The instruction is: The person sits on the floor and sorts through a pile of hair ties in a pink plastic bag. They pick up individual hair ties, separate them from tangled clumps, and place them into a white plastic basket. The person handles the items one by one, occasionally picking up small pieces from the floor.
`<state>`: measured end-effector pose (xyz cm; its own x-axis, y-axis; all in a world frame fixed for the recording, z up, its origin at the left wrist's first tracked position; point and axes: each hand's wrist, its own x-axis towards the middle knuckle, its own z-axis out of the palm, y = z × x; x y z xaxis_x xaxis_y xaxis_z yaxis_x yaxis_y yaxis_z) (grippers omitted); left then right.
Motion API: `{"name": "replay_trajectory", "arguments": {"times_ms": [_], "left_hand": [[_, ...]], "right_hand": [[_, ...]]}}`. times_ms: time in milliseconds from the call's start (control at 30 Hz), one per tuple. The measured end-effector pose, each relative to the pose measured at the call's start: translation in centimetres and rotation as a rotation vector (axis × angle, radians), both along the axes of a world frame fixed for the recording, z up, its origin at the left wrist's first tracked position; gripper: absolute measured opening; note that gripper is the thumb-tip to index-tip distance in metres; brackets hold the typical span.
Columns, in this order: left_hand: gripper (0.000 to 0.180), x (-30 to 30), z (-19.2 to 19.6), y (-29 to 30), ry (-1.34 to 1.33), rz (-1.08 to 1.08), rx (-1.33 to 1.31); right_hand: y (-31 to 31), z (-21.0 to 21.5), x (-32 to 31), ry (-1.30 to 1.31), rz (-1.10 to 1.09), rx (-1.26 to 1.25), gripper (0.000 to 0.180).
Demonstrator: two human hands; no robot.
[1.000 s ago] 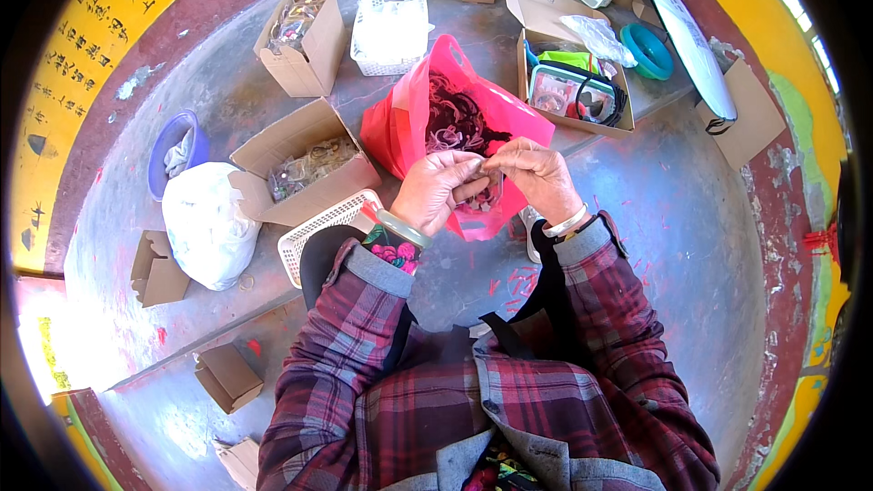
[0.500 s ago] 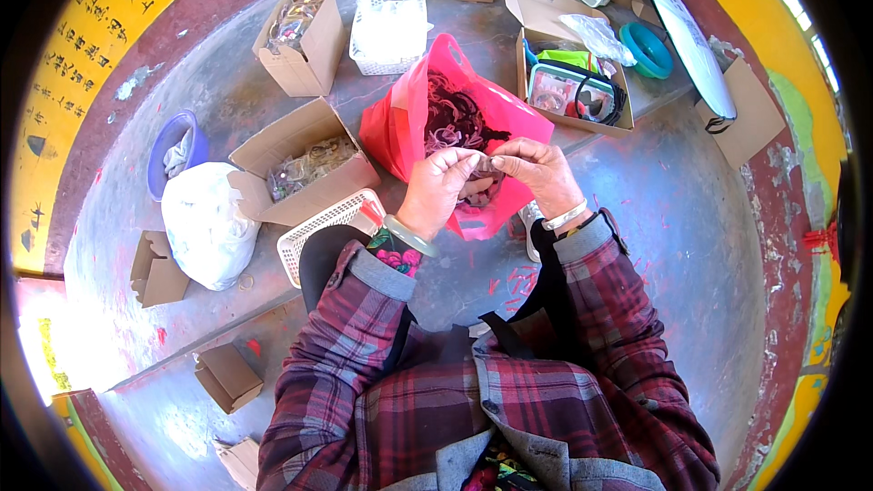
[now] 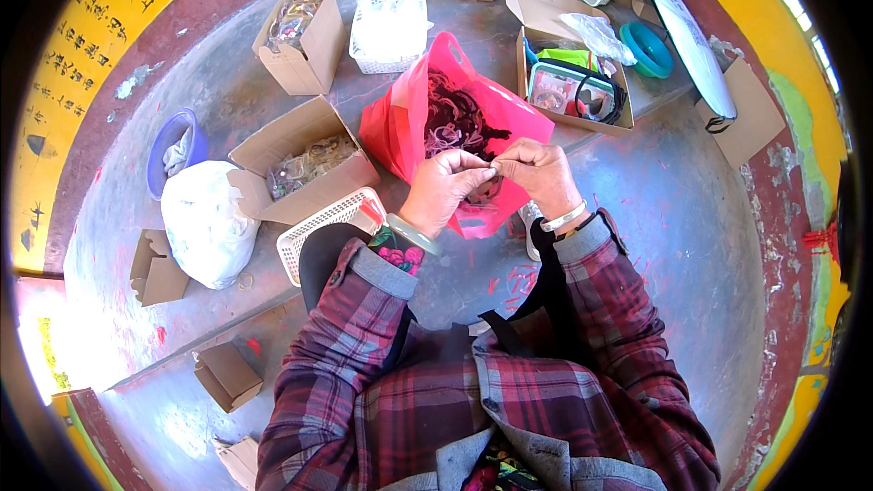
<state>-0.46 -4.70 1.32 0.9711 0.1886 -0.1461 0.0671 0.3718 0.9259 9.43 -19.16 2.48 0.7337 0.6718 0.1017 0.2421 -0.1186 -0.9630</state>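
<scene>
My left hand (image 3: pixel 446 187) and my right hand (image 3: pixel 540 178) meet fingertip to fingertip over the mouth of a red bag (image 3: pixel 396 132). Both pinch at the same spot, where a small pale bit shows between the fingers; it is too small to name. Inside the bag lies a heap of dark and pinkish looped bands or cords (image 3: pixel 455 114), partly hidden behind my hands. A bangle circles each of my wrists.
Left of the bag stand a cardboard box of small clear packets (image 3: pixel 314 164), a cream basket (image 3: pixel 296 241), a stuffed white bag (image 3: pixel 209 227) and a purple basin (image 3: pixel 170 177). Beyond are a white basket (image 3: pixel 389 64) and another open box (image 3: pixel 582 118) with assorted items.
The left fingers have curled in and pressed closer together, the thumb now meeting the right fingertips. Both hands stay over the red bag; the things around them have not moved.
</scene>
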Motion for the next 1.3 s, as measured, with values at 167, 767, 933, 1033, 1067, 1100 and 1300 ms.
{"name": "replay_trajectory", "arguments": {"times_ms": [167,767,933,1033,1067,1100,1300], "left_hand": [[0.012,-0.1,0.1,0.2,0.022,-0.012,-0.149],[0.02,-0.2,1.3,0.9,-0.014,-0.103,-0.034],[0.019,0.0,1.2,0.9,0.027,-0.056,0.108],[0.016,0.1,0.7,0.3,-0.011,-0.104,0.15],[0.015,0.1,0.5,0.2,-0.011,-0.102,0.139],[0.013,0.1,0.3,0.2,-0.011,-0.1,0.129],[0.01,0.0,-0.2,0.2,-0.006,-0.074,0.109]], "right_hand": [[0.0,0.5,0.0,0.004,0.054,0.02,0.01],[-0.4,0.5,0.4,0.091,0.059,0.099,0.01],[-0.8,0.5,0.8,0.014,0.052,0.021,0.01],[-0.7,0.6,0.5,-0.019,0.1,-0.006,0.011],[-0.6,0.7,0.3,-0.021,0.119,-0.008,0.012],[-0.6,0.6,0.2,0.023,0.116,0.001,0.012],[-0.4,0.4,-0.2,0.046,0.106,0.028,0.014]]}}
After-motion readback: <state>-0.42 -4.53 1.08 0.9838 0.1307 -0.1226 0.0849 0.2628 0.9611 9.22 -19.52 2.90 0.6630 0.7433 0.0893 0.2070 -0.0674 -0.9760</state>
